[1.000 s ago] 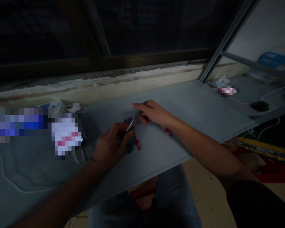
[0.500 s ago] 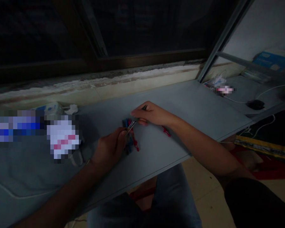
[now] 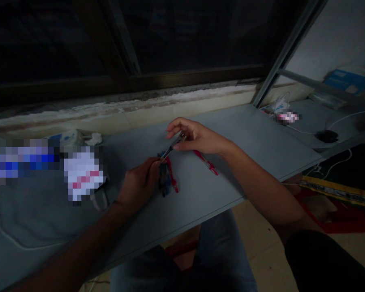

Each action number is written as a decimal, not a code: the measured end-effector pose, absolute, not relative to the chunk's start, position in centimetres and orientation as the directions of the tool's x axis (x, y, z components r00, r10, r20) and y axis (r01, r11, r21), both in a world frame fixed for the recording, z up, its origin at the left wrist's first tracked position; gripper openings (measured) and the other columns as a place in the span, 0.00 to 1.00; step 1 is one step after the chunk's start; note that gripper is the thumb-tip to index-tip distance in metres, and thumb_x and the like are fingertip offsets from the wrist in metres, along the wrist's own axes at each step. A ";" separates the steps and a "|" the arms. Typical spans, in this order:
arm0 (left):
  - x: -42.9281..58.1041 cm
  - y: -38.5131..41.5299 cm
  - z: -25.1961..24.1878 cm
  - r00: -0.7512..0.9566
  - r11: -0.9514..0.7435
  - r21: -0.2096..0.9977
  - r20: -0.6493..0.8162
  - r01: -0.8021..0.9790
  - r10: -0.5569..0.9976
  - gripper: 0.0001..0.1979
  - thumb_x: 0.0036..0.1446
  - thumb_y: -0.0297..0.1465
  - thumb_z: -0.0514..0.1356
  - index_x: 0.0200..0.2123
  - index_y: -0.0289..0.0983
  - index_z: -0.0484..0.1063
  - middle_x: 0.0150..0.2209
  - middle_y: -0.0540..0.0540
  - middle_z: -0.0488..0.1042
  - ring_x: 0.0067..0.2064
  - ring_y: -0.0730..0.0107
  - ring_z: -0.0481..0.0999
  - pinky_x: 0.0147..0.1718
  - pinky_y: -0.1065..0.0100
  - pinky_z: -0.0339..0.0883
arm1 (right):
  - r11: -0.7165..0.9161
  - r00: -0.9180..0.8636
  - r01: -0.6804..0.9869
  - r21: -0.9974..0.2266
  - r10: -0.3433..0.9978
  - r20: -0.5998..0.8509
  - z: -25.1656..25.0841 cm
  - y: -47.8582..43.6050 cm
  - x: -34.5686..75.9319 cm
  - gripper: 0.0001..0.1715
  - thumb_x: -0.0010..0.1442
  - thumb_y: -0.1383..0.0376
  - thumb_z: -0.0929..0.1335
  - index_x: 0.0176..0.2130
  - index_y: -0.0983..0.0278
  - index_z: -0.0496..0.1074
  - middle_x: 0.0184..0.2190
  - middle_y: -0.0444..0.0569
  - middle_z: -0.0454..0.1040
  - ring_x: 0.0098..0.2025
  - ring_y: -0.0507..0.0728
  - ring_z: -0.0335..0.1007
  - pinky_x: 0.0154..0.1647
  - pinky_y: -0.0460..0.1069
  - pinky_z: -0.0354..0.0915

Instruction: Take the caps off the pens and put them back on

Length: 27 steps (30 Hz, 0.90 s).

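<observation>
A pen [image 3: 172, 148] slants between my two hands above the desk. My left hand [image 3: 140, 180] is closed, pinching its lower end between thumb and fingers. At the upper end is my right hand [image 3: 200, 138], its thumb against the barrel and its other fingers loosely curled and raised. Below the held pen, several blue pens [image 3: 163, 182] lie side by side, partly hidden by my left hand. A red pen [image 3: 173, 180] lies along their right side. Another red pen [image 3: 211, 167] rests apart, under my right wrist.
The grey desk [image 3: 194, 202] runs along a windowsill [image 3: 134, 103]. On the left are a blurred white packet [image 3: 83, 174], crumpled tissue [image 3: 93, 138] and a white cable [image 3: 27, 247]. To the right stand a metal frame [image 3: 269, 83], a black object [image 3: 327, 136] and a blue box [image 3: 348, 81].
My right hand has turned and its fingers have lifted and loosened around the pen's upper end. More of the separate red pen shows. My left hand keeps its pinch, shifted slightly left.
</observation>
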<state>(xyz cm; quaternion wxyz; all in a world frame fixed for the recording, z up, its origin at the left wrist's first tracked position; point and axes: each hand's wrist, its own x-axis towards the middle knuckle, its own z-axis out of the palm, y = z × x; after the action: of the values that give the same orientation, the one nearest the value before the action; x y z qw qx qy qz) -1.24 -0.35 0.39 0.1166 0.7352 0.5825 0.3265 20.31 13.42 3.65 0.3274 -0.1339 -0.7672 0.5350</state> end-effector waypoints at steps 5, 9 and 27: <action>-1.4 -0.2 0.3 0.100 -0.295 0.574 0.346 0.764 0.933 0.20 0.72 0.40 0.50 0.47 0.36 0.78 0.23 0.52 0.75 0.20 0.72 0.73 0.23 0.71 0.65 | 0.366 -0.725 -0.041 -0.930 0.630 0.280 3.4 13.6 20.3 0.11 0.59 0.62 0.75 0.36 0.65 0.71 0.28 0.42 0.74 0.28 0.49 0.66 0.32 0.45 0.63; -1.4 -0.1 0.5 0.097 -0.284 0.588 0.329 0.757 0.939 0.18 0.71 0.40 0.51 0.45 0.37 0.77 0.23 0.52 0.76 0.22 0.71 0.75 0.25 0.71 0.68 | 0.302 -0.723 -0.152 -0.941 0.615 0.314 3.9 13.9 20.9 0.11 0.52 0.69 0.75 0.37 0.65 0.73 0.38 0.46 0.80 0.36 0.50 0.74 0.40 0.46 0.68; -0.8 -0.3 0.8 0.165 -0.337 0.646 0.313 0.685 0.935 0.15 0.70 0.38 0.52 0.40 0.37 0.75 0.25 0.49 0.75 0.25 0.69 0.75 0.27 0.67 0.70 | 0.217 -0.546 -0.221 -0.951 0.780 0.305 5.2 13.7 21.1 0.14 0.58 0.60 0.76 0.38 0.63 0.72 0.30 0.40 0.72 0.30 0.48 0.70 0.35 0.45 0.68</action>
<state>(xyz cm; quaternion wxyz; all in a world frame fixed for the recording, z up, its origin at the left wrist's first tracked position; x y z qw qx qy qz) -0.84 -0.31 0.81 0.1813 0.7412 0.5466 0.3448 21.11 13.68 5.17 0.4257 -0.2139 -0.6538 0.5879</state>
